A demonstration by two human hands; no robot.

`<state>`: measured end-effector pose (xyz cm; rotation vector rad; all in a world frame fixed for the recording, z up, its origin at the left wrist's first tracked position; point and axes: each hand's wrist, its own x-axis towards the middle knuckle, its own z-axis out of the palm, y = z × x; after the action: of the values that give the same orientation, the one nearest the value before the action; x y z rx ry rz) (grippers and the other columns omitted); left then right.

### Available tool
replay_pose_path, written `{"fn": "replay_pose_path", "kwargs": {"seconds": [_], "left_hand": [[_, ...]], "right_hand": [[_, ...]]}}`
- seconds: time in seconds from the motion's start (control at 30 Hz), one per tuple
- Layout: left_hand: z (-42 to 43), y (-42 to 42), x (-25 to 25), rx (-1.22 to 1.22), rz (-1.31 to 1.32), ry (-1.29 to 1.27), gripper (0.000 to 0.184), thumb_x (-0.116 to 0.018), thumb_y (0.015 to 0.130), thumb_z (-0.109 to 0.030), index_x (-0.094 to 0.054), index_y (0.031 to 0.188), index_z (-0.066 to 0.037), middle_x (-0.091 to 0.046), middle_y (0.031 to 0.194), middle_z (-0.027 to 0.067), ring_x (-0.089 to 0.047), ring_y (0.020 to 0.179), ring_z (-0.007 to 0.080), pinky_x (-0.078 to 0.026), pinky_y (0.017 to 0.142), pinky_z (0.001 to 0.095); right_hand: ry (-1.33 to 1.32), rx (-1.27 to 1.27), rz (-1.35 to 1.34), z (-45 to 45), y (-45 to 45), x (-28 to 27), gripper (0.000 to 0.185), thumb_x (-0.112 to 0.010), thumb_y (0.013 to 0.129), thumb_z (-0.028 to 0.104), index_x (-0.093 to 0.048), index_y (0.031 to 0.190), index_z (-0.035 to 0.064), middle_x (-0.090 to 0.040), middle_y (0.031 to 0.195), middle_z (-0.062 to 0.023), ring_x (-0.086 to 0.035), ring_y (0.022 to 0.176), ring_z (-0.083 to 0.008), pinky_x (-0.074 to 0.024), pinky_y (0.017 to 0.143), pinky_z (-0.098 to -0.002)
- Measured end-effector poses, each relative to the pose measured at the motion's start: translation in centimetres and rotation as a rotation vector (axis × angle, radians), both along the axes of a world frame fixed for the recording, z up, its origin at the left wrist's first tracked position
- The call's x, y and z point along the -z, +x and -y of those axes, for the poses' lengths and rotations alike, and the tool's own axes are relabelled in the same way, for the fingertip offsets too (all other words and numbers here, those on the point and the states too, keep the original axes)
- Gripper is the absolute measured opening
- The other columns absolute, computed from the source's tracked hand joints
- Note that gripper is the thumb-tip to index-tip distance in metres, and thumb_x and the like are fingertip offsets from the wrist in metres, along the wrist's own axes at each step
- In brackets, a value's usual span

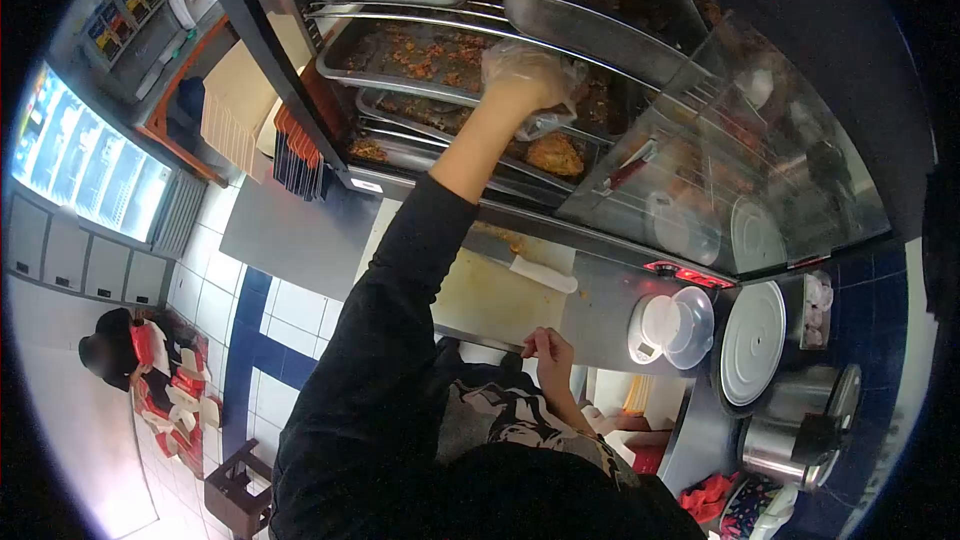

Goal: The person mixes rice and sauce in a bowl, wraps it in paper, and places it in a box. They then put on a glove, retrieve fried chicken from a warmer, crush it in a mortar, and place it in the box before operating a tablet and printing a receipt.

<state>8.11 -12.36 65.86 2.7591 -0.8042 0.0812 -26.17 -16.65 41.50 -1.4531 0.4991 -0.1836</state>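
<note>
My left hand (525, 75), covered in clear, loose plastic, reaches into the metal warming cabinet. It is over a dark tray (400, 52) scattered with orange-brown crumbs; its fingertips are hidden. Just below it, a piece of fried food (555, 154) lies on a lower tray. My right hand (549, 352) is bare and held near my body at the counter's front edge, fingers curled; anything inside them is hidden. Between the hands, a white-handled knife (540, 274) lies on a yellowish cutting board (480, 302).
A glass door (740, 160) stands at the cabinet's right. A white scale (650, 330), clear bowl (690, 325), round lid (752, 343) and steel pot (790, 435) are on the right. A person (150, 370) is at the far left, near a brown stool (238, 490).
</note>
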Motion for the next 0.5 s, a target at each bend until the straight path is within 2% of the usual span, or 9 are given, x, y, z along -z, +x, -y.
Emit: {"fn": "replay_pose_path", "kwargs": {"seconds": [0.03,0.13,0.2,0.27,0.37,0.47,0.5], "left_hand": [[0.1,0.3,-0.1,0.019,-0.015,0.029,0.063,-0.055,0.075,-0.067,-0.071,0.107,-0.015,-0.066,0.113,0.0108,-0.061,0.107,0.0289,-0.048,0.087,0.0411],[-0.2,2.4,1.9,0.242,-0.131,-0.18,0.054,-0.061,0.079,-0.052,-0.067,0.102,-0.003,-0.066,0.111,0.0144,-0.063,0.102,0.0305,-0.048,0.087,0.0385],[-1.1,2.4,2.5,0.318,-0.076,-0.384,0.052,-0.07,0.074,-0.046,-0.066,0.103,-0.002,-0.065,0.107,0.0179,-0.063,0.098,0.0321,-0.047,0.085,0.0402],[-2.0,1.0,1.9,0.331,0.21,-0.422,0.043,-0.079,0.07,-0.023,-0.063,0.104,-0.002,-0.065,0.098,0.0214,-0.062,0.091,0.034,-0.047,0.08,0.0424],[-4.1,-1.0,1.5,0.267,0.429,-0.374,0.027,-0.076,0.067,-0.016,-0.068,0.09,-0.004,-0.065,0.088,0.0171,-0.062,0.089,0.0353,-0.048,0.078,0.0425],[-6.6,-1.8,0.4,0.324,0.393,-0.384,0.033,-0.074,0.067,-0.011,-0.064,0.097,-0.001,-0.064,0.094,0.018,-0.061,0.092,0.0365,-0.048,0.081,0.0417],[-7.3,-2.1,0.6,0.4,0.47,-0.485,0.036,-0.073,0.066,-0.008,-0.062,0.1,-0.002,-0.064,0.097,0.0179,-0.061,0.093,0.0364,-0.048,0.081,0.0417]], "right_hand": [[0.005,0.021,0.006,0.0,0.0,0.2,0.032,-0.049,0.099,0.022,-0.059,0.079,-0.0017,-0.056,0.063,-0.0043,-0.054,0.056,-0.011,-0.0437,0.055,-0.0238],[-0.043,0.016,0.034,0.6,-0.1,0.1,0.032,-0.05,0.099,0.022,-0.059,0.078,-0.0014,-0.056,0.063,-0.0046,-0.055,0.056,-0.0115,-0.044,0.054,-0.0243],[-0.012,0.034,-0.004,0.5,0.2,-0.5,0.032,-0.05,0.099,0.021,-0.059,0.078,-0.0012,-0.056,0.063,-0.0048,-0.055,0.056,-0.0118,-0.0444,0.054,-0.0247],[-0.002,0.033,-0.01,0.7,0.3,-0.6,0.032,-0.05,0.099,0.022,-0.06,0.079,-0.0012,-0.057,0.064,-0.0047,-0.055,0.057,-0.011,-0.0444,0.055,-0.0243],[-0.022,0.018,0.042,1.0,0.5,-0.4,0.031,-0.051,0.098,0.023,-0.061,0.081,-0.0012,-0.058,0.064,-0.004,-0.055,0.058,-0.0092,-0.0443,0.056,-0.0232],[-0.072,0.038,0.093,1.1,1.3,-0.7,0.03,-0.051,0.098,0.022,-0.061,0.082,-0.0009,-0.057,0.063,-0.0034,-0.055,0.057,-0.0099,-0.0448,0.057,-0.0239],[-0.104,0.047,0.096,1.4,1.5,-0.5,0.029,-0.051,0.098,0.021,-0.061,0.082,-0.0009,-0.057,0.062,-0.0032,-0.054,0.056,-0.0103,-0.0451,0.057,-0.0242]]}}
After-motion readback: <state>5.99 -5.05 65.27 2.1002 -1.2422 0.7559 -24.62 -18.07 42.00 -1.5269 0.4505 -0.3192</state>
